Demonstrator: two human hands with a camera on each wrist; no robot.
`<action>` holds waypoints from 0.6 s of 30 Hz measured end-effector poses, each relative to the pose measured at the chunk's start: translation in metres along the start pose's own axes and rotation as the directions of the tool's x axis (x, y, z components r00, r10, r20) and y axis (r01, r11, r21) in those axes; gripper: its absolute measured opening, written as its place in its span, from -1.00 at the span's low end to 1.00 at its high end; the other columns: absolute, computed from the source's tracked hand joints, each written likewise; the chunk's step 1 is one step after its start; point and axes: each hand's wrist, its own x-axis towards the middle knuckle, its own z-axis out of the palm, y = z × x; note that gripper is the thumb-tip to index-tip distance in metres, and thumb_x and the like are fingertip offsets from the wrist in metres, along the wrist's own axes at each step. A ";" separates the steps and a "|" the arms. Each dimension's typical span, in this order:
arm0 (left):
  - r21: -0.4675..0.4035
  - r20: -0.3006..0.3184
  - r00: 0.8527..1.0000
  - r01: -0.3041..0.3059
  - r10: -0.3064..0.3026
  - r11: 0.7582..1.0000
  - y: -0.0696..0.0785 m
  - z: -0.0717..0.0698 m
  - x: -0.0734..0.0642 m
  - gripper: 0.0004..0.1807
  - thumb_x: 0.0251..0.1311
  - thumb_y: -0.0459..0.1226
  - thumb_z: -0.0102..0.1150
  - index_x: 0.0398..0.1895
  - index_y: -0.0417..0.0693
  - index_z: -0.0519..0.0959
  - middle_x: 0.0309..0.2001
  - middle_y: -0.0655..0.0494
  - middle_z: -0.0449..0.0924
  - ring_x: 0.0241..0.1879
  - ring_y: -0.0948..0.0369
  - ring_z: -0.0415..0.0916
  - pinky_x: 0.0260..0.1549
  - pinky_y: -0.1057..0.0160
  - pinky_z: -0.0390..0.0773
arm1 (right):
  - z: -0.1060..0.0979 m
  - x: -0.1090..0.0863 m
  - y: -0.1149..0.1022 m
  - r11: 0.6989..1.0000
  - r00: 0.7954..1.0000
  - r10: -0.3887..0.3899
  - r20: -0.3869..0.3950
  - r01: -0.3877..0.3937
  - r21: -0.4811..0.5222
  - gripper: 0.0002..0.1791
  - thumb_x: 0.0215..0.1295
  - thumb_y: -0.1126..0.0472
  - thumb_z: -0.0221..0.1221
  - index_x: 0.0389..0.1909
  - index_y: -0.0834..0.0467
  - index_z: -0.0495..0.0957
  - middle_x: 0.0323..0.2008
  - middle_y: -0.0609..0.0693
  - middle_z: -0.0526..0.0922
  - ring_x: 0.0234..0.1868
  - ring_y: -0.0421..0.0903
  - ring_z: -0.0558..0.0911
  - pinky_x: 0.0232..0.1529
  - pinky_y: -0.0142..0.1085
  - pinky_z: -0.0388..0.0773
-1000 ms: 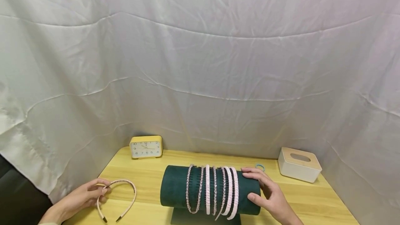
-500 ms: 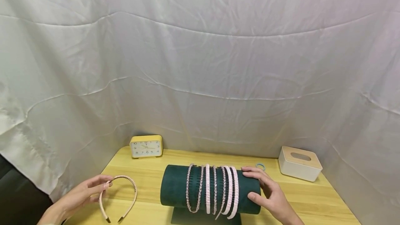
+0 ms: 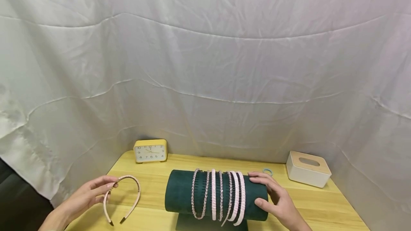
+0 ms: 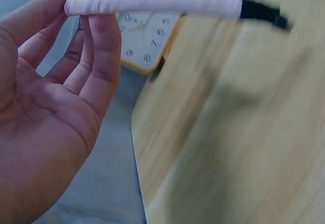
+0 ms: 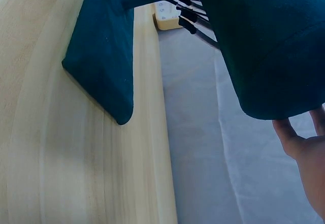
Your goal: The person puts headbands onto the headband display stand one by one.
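A thin pale pink headband [image 3: 138, 191] with dark tips is held at one side of its arch by my left hand [image 3: 84, 197], thumb against fingers. In the left wrist view the headband [image 4: 152, 2] shows small comb teeth along its inner side, and its shadow falls on the wood below. A dark green velvet headband stand [image 3: 179, 191] stands at the middle front, with several pink and braided headbands [image 3: 213, 195] round its roll. My right hand [image 3: 277, 202] holds the roll's right end, fingers over the top and thumb in front.
At the back left of the wooden table [image 3: 189, 161] stands a yellow clock [image 3: 150, 151]. A white tissue box [image 3: 308, 170] with a wooden lid is at the back right. A small blue ring [image 3: 267, 171] lies behind the right hand. Grey-white curtain [image 3: 205, 81] surrounds the table.
My left hand has risen a little and shifted slightly right, carrying the headband up with it. My right hand and the stand have stayed in place.
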 end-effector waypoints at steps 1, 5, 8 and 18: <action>0.004 -0.005 1.000 -0.007 0.007 1.000 0.002 0.002 0.001 -0.54 0.75 -0.38 -0.21 0.33 0.20 0.65 0.16 0.37 0.68 0.00 0.38 0.67 0.09 0.26 0.77 | 0.000 0.000 0.000 1.000 1.000 0.002 0.000 -0.002 -0.001 -0.36 0.32 0.65 0.23 0.42 0.29 0.53 0.48 0.17 0.51 0.50 -0.24 0.48 0.42 -0.49 0.46; 0.087 -0.056 0.997 -0.039 0.044 0.995 0.009 0.011 0.003 -0.58 0.73 -0.39 -0.16 0.33 0.17 0.62 0.12 0.37 0.68 0.01 0.37 0.67 0.07 0.24 0.77 | 0.000 0.000 0.000 1.000 1.000 0.008 0.000 -0.008 -0.001 -0.36 0.32 0.65 0.23 0.42 0.29 0.53 0.48 0.17 0.51 0.50 -0.24 0.48 0.42 -0.49 0.46; 0.166 -0.106 0.992 -0.055 0.073 0.985 0.015 0.020 0.004 -0.62 0.71 -0.39 -0.10 0.34 0.11 0.60 0.07 0.36 0.67 -0.05 0.32 0.70 0.01 0.20 0.79 | 0.000 0.000 0.000 1.000 1.000 0.016 -0.002 -0.016 -0.001 -0.36 0.32 0.65 0.23 0.42 0.29 0.53 0.48 0.15 0.52 0.49 -0.25 0.48 0.42 -0.49 0.46; 0.233 -0.172 0.974 -0.103 0.146 0.967 0.031 0.047 0.006 -0.67 0.64 -0.44 0.02 0.30 -0.02 0.58 -0.02 0.34 0.70 -0.12 0.33 0.69 -0.14 0.21 0.80 | 0.000 0.000 -0.001 1.000 1.000 0.015 0.000 -0.015 0.013 -0.37 0.33 0.65 0.23 0.42 0.29 0.53 0.48 0.15 0.51 0.50 -0.25 0.47 0.43 -0.51 0.44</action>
